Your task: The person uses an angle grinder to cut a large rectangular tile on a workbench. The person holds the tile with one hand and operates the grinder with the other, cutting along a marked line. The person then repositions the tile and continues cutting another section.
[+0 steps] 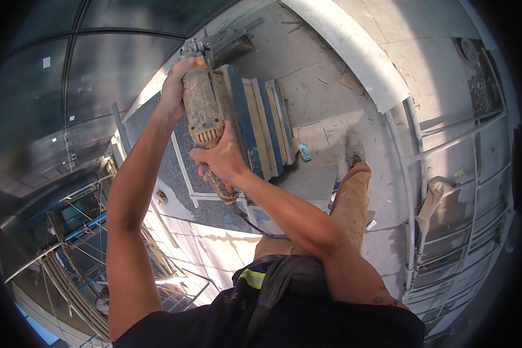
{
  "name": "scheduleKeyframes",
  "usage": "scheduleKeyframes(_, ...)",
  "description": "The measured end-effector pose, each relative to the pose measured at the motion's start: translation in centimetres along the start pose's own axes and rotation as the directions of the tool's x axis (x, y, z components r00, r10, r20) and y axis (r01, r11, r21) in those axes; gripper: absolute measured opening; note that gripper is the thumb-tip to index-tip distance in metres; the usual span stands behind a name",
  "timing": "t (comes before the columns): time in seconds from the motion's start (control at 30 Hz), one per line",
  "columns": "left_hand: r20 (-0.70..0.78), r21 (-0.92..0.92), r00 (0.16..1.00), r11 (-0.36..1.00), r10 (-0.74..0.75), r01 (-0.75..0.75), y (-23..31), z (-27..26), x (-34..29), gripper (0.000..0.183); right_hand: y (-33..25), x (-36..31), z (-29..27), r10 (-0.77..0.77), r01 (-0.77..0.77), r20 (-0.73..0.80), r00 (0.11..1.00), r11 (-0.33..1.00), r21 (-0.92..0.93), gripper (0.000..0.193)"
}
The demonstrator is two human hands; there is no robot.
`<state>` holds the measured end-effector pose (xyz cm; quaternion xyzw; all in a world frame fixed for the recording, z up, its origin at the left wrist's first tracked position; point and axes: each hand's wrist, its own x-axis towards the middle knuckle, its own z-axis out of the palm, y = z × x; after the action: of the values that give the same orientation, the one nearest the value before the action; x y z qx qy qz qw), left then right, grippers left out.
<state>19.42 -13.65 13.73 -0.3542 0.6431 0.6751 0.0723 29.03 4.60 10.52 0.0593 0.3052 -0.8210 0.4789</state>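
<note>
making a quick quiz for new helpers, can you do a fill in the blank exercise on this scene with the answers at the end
The right hand holds the power tool nearer its cord than the ____ hand does.
In the picture, the boards lie to the ____ of the power tool.
The boards show stripes of tan and ____.

Missing words: left; right; blue.

The power tool (202, 107) is tan and orange.

grinder (203, 107) matt, dusty plastic; stacked boards (256, 119) wood; wall panels (122, 64) glossy, smooth; trousers (349, 197) matt cloth.
</note>
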Motion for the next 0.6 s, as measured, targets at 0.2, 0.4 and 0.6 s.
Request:
scheduleKeyframes(0.2, 0.007, 0.022, 1.000, 1.000, -0.009, 0.009, -0.48, -0.66, 0.59, 0.048, 0.45, 0.24, 0.26, 0.007, -0.007, -0.019, 1.000, 1.000, -0.008, 0.075)
scheduleKeyframes(0.4, -0.035, 0.041, 0.999, 0.999, -0.018, 0.019, -0.30, -0.30, 0.48, 0.049, 0.67, 0.39, 0.17, -0.018, 0.017, -0.016, 1.000, 1.000, -0.017, 0.075)
scheduleKeyframes(0.6, -0.012, 0.008, 1.000, 1.000, 0.000, 0.000, -0.06, -0.05, -0.05, 0.049, 0.60, 0.16, 0.14, -0.033, 0.033, -0.025, 0.999, 0.999, 0.005, 0.074)
